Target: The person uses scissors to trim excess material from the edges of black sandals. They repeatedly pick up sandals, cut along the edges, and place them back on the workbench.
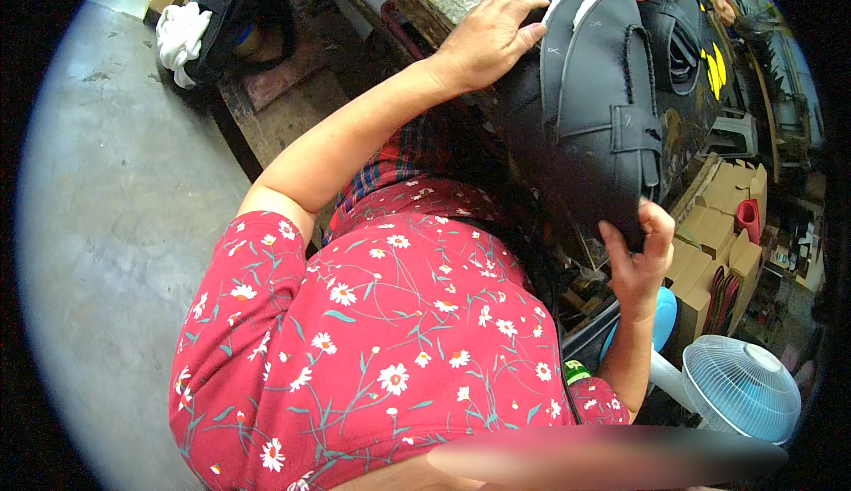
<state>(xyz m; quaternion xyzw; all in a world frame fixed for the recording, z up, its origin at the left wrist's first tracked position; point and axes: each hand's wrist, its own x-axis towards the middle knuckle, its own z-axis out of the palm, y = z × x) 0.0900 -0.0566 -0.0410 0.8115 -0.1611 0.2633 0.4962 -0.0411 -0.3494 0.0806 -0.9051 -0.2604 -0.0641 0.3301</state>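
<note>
Several black leather shoe uppers [598, 83] lie stacked in front of me, with white lining showing at the far tips. A strap crosses the top one near its right edge. My left hand [487, 41] grips the far left edges of the stack, thumb and forefinger at the rims and the other fingertips partly hidden. At the near end, my right hand [640, 252] pinches the dark tip of the stack between thumb and fingers.
More black uppers [675, 35] lie beyond, with yellow strips [715, 72] beside them. On the right are cardboard boxes [700, 225] and a blue-white fan [743, 389]. A black bag [244, 35] with white cloth [182, 39] sits far left. Another person's hand [722, 8] shows top right.
</note>
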